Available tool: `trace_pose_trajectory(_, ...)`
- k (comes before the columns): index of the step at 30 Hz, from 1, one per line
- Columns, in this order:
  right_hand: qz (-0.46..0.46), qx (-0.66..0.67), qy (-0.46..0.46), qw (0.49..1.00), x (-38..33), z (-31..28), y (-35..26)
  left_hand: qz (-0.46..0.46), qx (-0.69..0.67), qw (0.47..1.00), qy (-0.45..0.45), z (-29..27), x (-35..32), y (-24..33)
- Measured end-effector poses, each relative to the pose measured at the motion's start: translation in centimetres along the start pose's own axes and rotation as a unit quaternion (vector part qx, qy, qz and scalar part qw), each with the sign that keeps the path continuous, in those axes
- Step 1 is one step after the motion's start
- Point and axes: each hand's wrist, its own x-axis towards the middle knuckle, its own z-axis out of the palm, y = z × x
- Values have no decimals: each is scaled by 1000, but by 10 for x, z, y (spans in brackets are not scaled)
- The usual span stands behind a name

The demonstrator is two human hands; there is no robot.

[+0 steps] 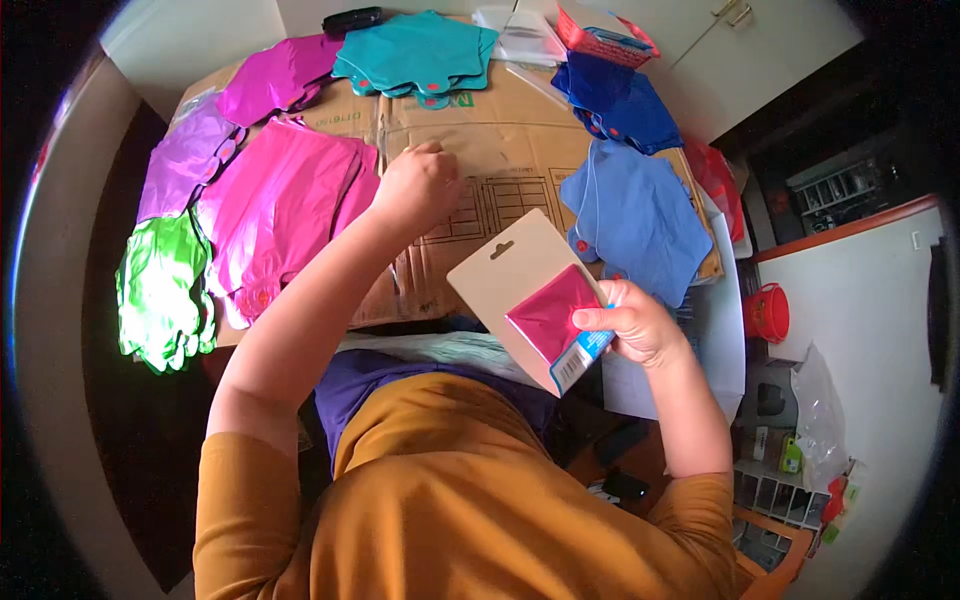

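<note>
My right hand (640,325) grips a beige backing card (490,285) by its lower right edge, the thumb lying across its front. This card has a hang slot at the top, a shiny pink folded packet (552,312) on it and a blue-and-white label with a barcode along the lower edge. My left hand (420,185) is over the cardboard with its fingers curled in; whatever it may hold is hidden. Just to its left lies a stack of shiny pink scalloped-edged sheets (290,200) with small red dots.
Flattened cardboard (510,150) covers the table. Around its edge lie shiny stacks: green (165,290), lilac (185,160), magenta (285,75), teal (415,55), dark blue (620,100) and light blue (640,215). A red basket (610,40) stands at the back right.
</note>
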Motion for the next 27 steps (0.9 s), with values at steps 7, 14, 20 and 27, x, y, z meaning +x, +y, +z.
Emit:
trace_pose_trajectory(7,54,56,-53,996,5,14,16,69,-147,980,-110,-50,-65,31)
trace_pose_trajectory(14,139,95,-77,983,13,15,54,119,-113,983,-86,-50,-87,20)
trace_pose_trajectory(20,141,65,-69,986,16,22,49,124,-97,983,-97,-52,-84,22)
trace_pose_trajectory(27,81,75,0,994,19,39,35,136,-110,982,-71,-52,-91,24)
